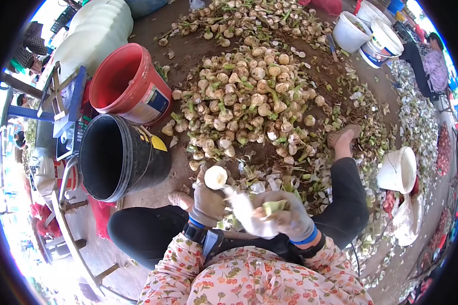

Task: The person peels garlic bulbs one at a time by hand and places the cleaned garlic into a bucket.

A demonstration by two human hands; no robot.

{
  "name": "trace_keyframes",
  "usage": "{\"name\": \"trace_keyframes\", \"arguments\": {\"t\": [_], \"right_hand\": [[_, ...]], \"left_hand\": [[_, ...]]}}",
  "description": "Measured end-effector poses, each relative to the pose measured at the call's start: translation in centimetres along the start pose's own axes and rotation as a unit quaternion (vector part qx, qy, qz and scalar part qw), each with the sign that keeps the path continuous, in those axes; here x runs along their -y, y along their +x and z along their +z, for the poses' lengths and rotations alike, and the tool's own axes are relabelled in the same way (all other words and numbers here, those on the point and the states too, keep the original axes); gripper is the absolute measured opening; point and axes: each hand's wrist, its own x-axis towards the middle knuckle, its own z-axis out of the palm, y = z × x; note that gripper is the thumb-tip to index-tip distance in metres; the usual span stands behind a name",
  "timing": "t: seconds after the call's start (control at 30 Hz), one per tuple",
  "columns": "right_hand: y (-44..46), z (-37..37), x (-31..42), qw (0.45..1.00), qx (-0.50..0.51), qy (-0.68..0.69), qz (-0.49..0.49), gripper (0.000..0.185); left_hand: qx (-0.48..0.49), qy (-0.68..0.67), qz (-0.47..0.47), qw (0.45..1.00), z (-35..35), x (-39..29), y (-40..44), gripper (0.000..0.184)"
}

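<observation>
My left hand (209, 202), in a pale work glove, is closed around a garlic bulb (216, 177) whose white face points up. Beside it my right hand (294, 219), also gloved, is curled around a piece of pale green garlic stalk (274, 207). A whitish smear of motion lies between the hands, so I cannot make out whether a tool or peel is there. Beyond both hands spreads a large heap of garlic bulbs (249, 96) with short cut stalks, lying on the ground.
Left of my knees stand a black bucket (160, 157) and a red bucket (150, 91). Loose peel and stalk scraps (366, 122) cover the ground at right, near a white bucket (392, 170). A knife-like tool (332, 47) lies beyond the heap. Another person (435, 68) sits far right.
</observation>
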Motion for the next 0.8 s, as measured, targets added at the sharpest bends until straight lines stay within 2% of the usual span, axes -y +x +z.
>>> {"name": "trace_keyframes", "arguments": {"t": [0.07, 0.1, 0.13, 0.17, 0.2, 0.23, 0.27, 0.33, 0.4, 0.47, 0.53, 0.57, 0.67, 0.7, 0.8], "right_hand": [[0.2, -1.0, 0.7, 0.999, -0.014, 0.017, -0.035, 0.030], [0.5, -2.6, 0.6, 0.996, -0.010, -0.089, 0.004, 0.030], [0.7, -4.5, 0.3, 0.972, 0.006, -0.227, 0.053, 0.030], [1.0, -6.2, -0.4, 0.921, 0.030, -0.372, 0.116, 0.030], [1.6, -7.0, -0.6, 0.853, 0.074, -0.467, 0.221, 0.029], [1.4, -8.2, -2.5, 0.731, 0.114, -0.615, 0.271, 0.028], [1.1, -10.0, -4.5, 0.581, 0.156, -0.735, 0.314, 0.028], [1.4, -13.6, -5.5, 0.570, 0.037, -0.741, 0.352, 0.031], [2.5, -22.7, -8.1, 0.716, -0.052, -0.624, 0.308, 0.035], [4.0, -23.7, -5.7, 0.604, -0.292, -0.647, 0.362, 0.039], [4.3, -28.9, -7.4, 0.590, -0.406, -0.616, 0.328, 0.042], [4.8, -29.0, -6.8, 0.599, -0.421, -0.602, 0.318, 0.050], [6.9, -31.1, -7.9, 0.595, -0.522, -0.580, 0.193, 0.056], [8.6, -29.2, -5.7, 0.563, -0.483, -0.589, 0.320, 0.059], [9.8, -30.0, -5.4, 0.551, -0.435, -0.627, 0.337, 0.056]], "left_hand": [[-0.046, 0.035, 0.020, 0.998, -1.5, -0.6, 0.2, 0.045], [0.001, 0.009, 0.002, 1.000, -2.5, -1.8, 0.3, 0.045], [-0.096, 0.075, 0.108, 0.987, -2.2, -2.6, 0.5, 0.046], [-0.119, 0.138, 0.165, 0.969, -2.5, -4.3, 0.5, 0.041], [-0.104, 0.212, 0.246, 0.940, -3.5, -7.2, 0.0, 0.039], [-0.081, 0.277, 0.336, 0.897, -4.3, -10.0, -0.7, 0.039], [-0.019, 0.234, 0.393, 0.889, -4.6, -13.0, -2.0, 0.042], [0.131, 0.027, 0.414, 0.900, -2.7, -17.1, -4.9, 0.052], [0.001, -0.056, 0.415, 0.908, 0.3, -17.5, -6.4, 0.051], [-0.012, 0.058, 0.353, 0.934, 1.4, -15.9, -5.4, 0.044], [0.004, 0.173, 0.260, 0.950, 1.3, -12.8, -3.2, 0.041], [-0.010, 0.173, 0.222, 0.960, 1.3, -11.0, -2.1, 0.038], [-0.054, 0.184, 0.131, 0.973, 1.7, -5.9, -0.1, 0.031], [-0.068, 0.220, 0.116, 0.966, 1.8, -4.8, 0.3, 0.031], [-0.080, 0.287, 0.071, 0.952, 2.5, -2.4, 1.2, 0.032]]}}
